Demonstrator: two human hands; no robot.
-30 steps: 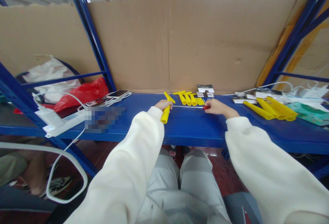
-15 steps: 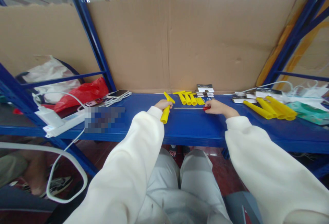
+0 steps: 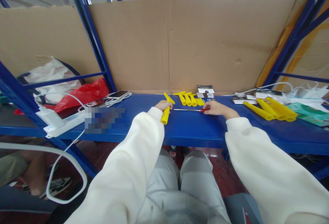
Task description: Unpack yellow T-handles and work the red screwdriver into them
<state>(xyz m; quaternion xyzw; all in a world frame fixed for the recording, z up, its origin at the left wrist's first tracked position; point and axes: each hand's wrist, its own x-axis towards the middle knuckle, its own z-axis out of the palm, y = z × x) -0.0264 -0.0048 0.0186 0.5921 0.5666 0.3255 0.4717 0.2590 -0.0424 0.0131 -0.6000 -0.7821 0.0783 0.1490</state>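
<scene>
My left hand (image 3: 161,105) is closed around a yellow T-shaped plastic piece (image 3: 165,117), whose tubular end points down toward me. In my right hand (image 3: 214,107) is a screwdriver (image 3: 189,110) with a red handle and a long thin metal shaft. The shaft lies level above the blue shelf top (image 3: 195,128), and its tip meets the yellow piece at my left fingers; the exact contact is too small to tell. Behind my hands stand several similar yellow T-shaped pieces (image 3: 189,99) in a row, beside small yellow parts (image 3: 199,102).
A stack of small dark-and-white packets (image 3: 205,91) sits against the cardboard wall (image 3: 205,42). Several yellow tubes (image 3: 276,110) lie at the right, near a green packet (image 3: 308,112). To the left are a white power strip (image 3: 64,124), cables and a red bag (image 3: 84,95).
My right hand and the screwdriver have shifted slightly left, toward the yellow piece. My left hand keeps its grip in nearly the same place.
</scene>
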